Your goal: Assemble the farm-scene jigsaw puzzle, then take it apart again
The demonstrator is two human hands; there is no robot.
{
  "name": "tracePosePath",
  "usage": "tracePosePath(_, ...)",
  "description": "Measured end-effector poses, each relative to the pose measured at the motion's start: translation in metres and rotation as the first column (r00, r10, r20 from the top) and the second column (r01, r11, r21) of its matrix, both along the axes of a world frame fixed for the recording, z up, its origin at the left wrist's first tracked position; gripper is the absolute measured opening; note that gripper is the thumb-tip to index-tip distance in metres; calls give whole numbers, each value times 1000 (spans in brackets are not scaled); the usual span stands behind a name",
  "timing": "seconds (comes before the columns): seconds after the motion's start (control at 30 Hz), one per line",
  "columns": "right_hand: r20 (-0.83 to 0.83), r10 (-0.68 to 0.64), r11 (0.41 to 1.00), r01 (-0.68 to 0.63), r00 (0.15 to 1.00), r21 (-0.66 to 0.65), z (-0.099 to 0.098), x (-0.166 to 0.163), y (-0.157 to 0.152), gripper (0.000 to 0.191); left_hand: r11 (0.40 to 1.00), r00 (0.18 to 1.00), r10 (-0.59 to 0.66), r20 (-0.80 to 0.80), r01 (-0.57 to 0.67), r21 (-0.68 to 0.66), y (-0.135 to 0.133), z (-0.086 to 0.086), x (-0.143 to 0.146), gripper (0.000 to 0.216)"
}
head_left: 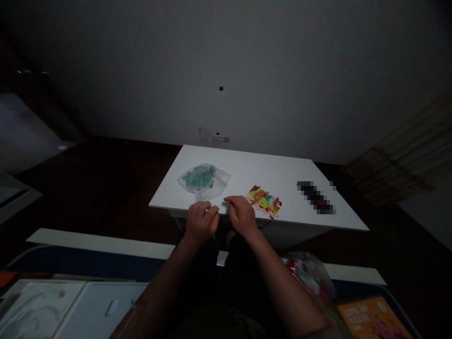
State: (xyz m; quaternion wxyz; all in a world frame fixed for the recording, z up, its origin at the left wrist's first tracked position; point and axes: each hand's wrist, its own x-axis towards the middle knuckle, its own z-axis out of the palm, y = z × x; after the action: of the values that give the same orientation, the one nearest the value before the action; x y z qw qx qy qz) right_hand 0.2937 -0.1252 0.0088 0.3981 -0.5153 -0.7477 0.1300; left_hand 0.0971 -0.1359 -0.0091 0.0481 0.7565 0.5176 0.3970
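Left hand [202, 222] and right hand [242, 216] sit narrow, fingers curled at the near edge of the white surface [261, 169]; any held item is unclear, light being poor. Jigsaw puzzle section [264, 202] lies flat within right-hand reach; plastic bag of teal pieces [201, 181] sits handy by the left.

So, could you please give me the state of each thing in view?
Clear plastic bag of teal pieces, lying flat.
Multicoloured jigsaw puzzle, partly assembled, ragged-edged.
Left hand, curled at the near edge of the white table.
Right hand, fingers extended, beside the puzzle.
Orange puzzle box, lying flat.
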Motion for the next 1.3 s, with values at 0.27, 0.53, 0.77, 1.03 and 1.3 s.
tracePosePath(0.27, 164, -384, 923, 377, 909, 75, -22, 65, -69, 53, 935, 910, -354, -218, 334, -120, 7, -4, 83, 66)
tracePosePath(0.53, 249, -314, 949, 310, 916, 56, -32, 106, -68, 45, 901, 888, -428, -166, 404, -160, 8, -5, 86, 36)
tracePosePath(0.77, 222, -188, 982, 185, 957, 34, -34, 126, -60, 41, 889, 905, -424, -33, 409, -205, 11, 3, 79, 29)
tracePosePath(1.03, 259, -173, 985, 174, 950, 16, -28, 126, -61, 45, 902, 940, -341, 14, 332, -276, 12, 6, 91, 34)
tracePosePath(1.3, 304, -155, 987, 163, 940, -2, -18, 125, -60, 53, 919, 954, -293, -68, 261, -295, 15, 9, 90, 25)
